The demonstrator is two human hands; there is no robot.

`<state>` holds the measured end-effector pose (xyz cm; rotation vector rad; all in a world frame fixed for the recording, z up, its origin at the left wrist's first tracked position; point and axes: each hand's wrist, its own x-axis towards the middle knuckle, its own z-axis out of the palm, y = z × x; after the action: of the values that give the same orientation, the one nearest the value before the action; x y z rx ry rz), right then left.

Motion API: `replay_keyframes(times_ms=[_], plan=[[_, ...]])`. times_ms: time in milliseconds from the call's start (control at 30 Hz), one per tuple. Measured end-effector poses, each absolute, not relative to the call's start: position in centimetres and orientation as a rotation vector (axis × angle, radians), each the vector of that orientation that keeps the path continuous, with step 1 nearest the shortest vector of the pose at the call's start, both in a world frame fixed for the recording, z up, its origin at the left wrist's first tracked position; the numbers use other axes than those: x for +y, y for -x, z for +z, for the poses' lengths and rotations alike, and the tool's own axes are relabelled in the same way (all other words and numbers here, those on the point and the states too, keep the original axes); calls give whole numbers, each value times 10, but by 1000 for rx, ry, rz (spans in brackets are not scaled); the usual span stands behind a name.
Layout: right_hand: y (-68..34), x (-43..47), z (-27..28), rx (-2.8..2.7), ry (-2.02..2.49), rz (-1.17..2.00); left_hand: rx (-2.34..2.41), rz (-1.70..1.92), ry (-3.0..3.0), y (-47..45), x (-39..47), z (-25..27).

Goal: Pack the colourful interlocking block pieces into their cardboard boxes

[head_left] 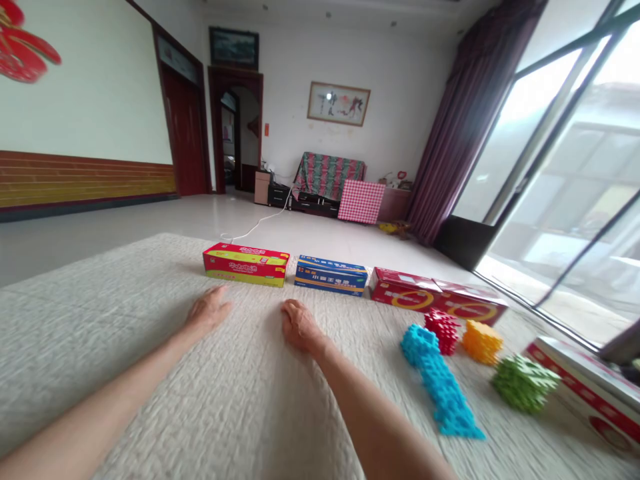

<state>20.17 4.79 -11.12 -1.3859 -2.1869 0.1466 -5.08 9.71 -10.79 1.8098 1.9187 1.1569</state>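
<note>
My left hand (209,311) rests low over the beige textured cover, fingers stretched forward and thumb apart, holding nothing. Just beyond its fingertips stands a red and yellow-green battery box (246,267), with a visible gap between them. To the right, my right hand (301,325) is also on or just above the cover, its fingers loosely bent and nothing visible in them. It is nearest to the gap between the red and yellow-green box and a blue battery box (331,275). Neither hand touches a box.
Two dark red boxes (406,291) continue the row rightward. Interlocking plastic pieces are grouped nearby: blue (443,387), red (443,331), orange (482,342) and green (526,383). A white and red carton (595,383) lies at far right. Beyond the beige cover (150,293) is tiled floor.
</note>
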Motion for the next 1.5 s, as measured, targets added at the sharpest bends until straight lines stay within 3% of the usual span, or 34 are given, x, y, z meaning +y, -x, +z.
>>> replay_keyframes(times_ms=[167,433,633,967,1500], plan=[[-235,4,-99,-2235,1417,56,1667,817,-2213,19,60,-115],[-305,34,-54,-2046,1656,-196,1395,852,-2588,-74,76,-84],[-331,72,-41,-2046,1737,-283,1432,890,-2632,-143,120,-50],[-334,88,-47,-1997,1835,-308,1642,831,-2567,-165,132,-53],[-309,-116,-22,-2042,1442,-65,1156,943,-2708,-96,-67,-21]])
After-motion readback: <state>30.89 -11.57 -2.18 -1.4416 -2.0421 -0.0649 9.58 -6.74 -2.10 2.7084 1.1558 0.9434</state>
